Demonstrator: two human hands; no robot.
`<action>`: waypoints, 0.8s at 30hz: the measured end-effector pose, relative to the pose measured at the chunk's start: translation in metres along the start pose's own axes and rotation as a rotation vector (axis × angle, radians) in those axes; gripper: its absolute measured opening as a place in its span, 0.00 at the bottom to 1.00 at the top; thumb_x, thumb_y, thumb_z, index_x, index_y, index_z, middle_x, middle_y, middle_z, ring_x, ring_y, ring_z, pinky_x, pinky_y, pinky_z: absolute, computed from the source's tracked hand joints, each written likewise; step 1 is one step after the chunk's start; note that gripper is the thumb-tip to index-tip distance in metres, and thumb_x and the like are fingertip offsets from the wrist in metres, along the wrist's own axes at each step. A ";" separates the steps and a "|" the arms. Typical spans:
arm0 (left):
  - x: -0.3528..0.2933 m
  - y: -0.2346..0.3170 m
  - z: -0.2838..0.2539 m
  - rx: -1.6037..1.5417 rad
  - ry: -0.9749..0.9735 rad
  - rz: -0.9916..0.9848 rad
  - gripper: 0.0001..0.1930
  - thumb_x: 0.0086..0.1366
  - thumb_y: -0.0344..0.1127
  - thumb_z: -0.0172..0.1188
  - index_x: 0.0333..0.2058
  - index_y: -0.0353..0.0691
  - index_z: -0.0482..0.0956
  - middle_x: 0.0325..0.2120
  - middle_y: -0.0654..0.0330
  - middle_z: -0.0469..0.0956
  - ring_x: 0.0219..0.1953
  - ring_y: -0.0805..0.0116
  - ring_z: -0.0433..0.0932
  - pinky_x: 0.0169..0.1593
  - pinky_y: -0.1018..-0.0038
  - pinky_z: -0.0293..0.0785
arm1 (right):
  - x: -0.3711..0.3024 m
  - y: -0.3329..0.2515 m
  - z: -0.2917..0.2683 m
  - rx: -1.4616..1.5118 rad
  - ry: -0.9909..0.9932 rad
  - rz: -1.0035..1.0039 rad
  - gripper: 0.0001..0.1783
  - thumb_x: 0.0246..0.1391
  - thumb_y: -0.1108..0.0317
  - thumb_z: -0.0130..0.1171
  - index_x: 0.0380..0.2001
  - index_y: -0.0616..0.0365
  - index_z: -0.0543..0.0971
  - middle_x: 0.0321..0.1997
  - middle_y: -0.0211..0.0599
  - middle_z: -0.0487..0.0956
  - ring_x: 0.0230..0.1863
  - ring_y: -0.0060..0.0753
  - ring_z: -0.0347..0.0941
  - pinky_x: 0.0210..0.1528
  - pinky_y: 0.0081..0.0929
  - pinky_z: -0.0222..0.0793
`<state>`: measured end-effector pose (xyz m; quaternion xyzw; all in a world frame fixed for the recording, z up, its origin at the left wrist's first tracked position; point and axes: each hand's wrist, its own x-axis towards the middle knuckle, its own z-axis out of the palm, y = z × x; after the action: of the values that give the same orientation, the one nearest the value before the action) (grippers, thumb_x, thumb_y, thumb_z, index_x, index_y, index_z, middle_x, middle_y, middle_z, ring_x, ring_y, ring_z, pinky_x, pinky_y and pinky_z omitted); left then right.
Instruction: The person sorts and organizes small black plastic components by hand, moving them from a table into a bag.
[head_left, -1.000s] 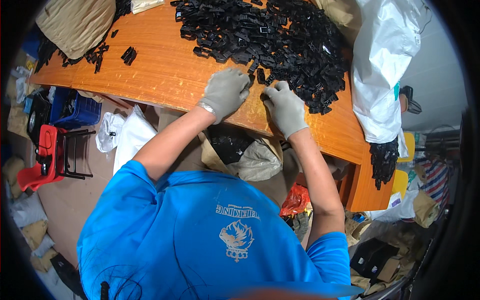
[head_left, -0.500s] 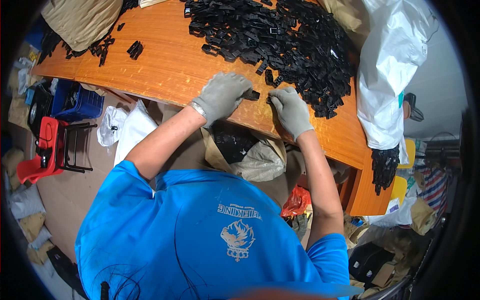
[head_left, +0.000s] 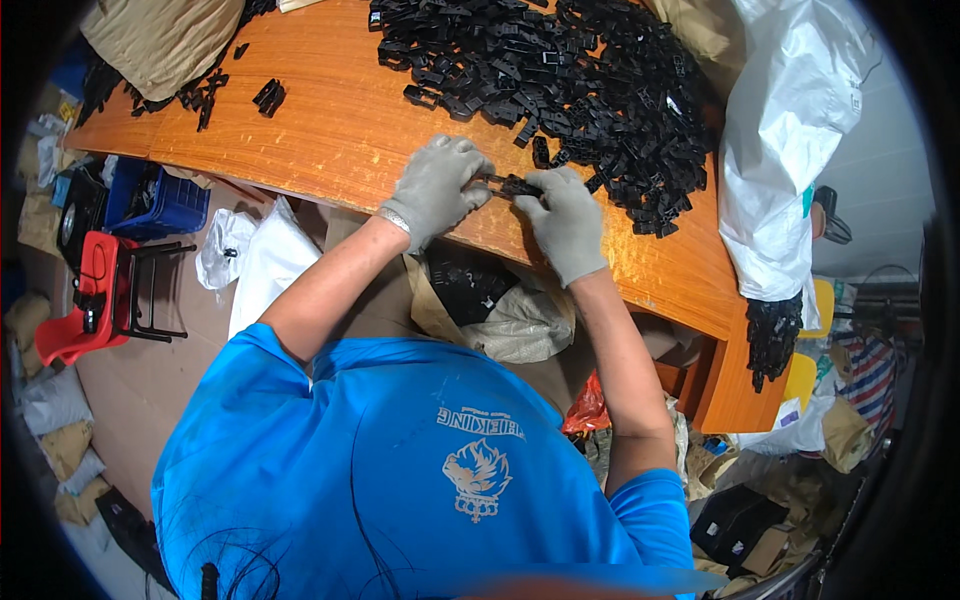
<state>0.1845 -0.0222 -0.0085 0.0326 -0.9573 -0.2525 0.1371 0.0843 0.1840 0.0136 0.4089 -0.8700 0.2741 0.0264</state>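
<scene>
Both my hands wear grey gloves and meet above the near edge of the wooden table (head_left: pixel 330 130). A small black plastic clip-like piece (head_left: pixel 516 186) is between them. My right hand (head_left: pixel 567 222) pinches its right end with thumb and fingers. From the left, the closed fingertips of my left hand (head_left: pixel 438 188) reach the piece's other end; whether it is one part or two joined ones is too small to tell. Just beyond my right hand begins a wide pile of similar black plastic pieces (head_left: pixel 600 100).
A white sack (head_left: pixel 785 150) stands at the table's right side. Brown paper bag (head_left: pixel 160 45) and a few loose black pieces (head_left: pixel 268 98) lie at the far left. Below the edge, an open sack (head_left: pixel 525 325) sits before me. A red chair (head_left: pixel 90 300) and blue crate (head_left: pixel 150 205) stand left.
My right hand has moved left to my left hand, and its fingers now grip the black piece's right end. My left hand has shifted slightly left.
</scene>
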 end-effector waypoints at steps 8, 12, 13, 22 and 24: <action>0.003 -0.007 0.004 -0.032 -0.004 0.044 0.15 0.65 0.42 0.72 0.48 0.46 0.89 0.45 0.56 0.84 0.53 0.50 0.78 0.58 0.57 0.76 | 0.012 -0.006 0.013 -0.001 -0.083 -0.009 0.13 0.56 0.63 0.74 0.43 0.51 0.89 0.43 0.42 0.81 0.45 0.50 0.83 0.46 0.46 0.80; 0.013 -0.009 -0.006 -0.235 -0.115 -0.035 0.12 0.66 0.43 0.70 0.41 0.43 0.88 0.39 0.54 0.84 0.48 0.49 0.78 0.57 0.57 0.73 | 0.014 -0.007 0.010 0.009 -0.118 -0.015 0.12 0.55 0.63 0.75 0.42 0.51 0.90 0.43 0.42 0.81 0.45 0.51 0.82 0.47 0.47 0.80; 0.016 -0.005 -0.008 -0.237 -0.116 -0.036 0.12 0.66 0.43 0.70 0.41 0.43 0.88 0.39 0.54 0.84 0.48 0.49 0.78 0.57 0.57 0.73 | 0.015 -0.006 0.010 0.008 -0.119 -0.013 0.12 0.55 0.63 0.75 0.42 0.51 0.90 0.43 0.42 0.81 0.45 0.51 0.82 0.47 0.47 0.80; 0.017 0.003 -0.008 -0.044 -0.226 -0.027 0.11 0.68 0.45 0.68 0.40 0.45 0.89 0.39 0.53 0.87 0.47 0.45 0.83 0.53 0.54 0.77 | 0.004 -0.003 0.003 0.152 -0.231 0.092 0.12 0.53 0.60 0.76 0.38 0.52 0.92 0.43 0.48 0.85 0.46 0.55 0.83 0.50 0.47 0.79; 0.009 0.002 -0.006 -0.048 -0.167 0.008 0.12 0.69 0.46 0.67 0.41 0.45 0.90 0.38 0.53 0.87 0.46 0.45 0.84 0.53 0.54 0.78 | 0.001 0.009 -0.011 0.190 -0.270 0.068 0.12 0.54 0.58 0.75 0.38 0.52 0.92 0.44 0.49 0.86 0.46 0.56 0.83 0.50 0.47 0.79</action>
<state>0.1776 -0.0243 0.0004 0.0044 -0.9592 -0.2766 0.0585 0.0753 0.1929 0.0190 0.4130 -0.8492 0.2985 -0.1387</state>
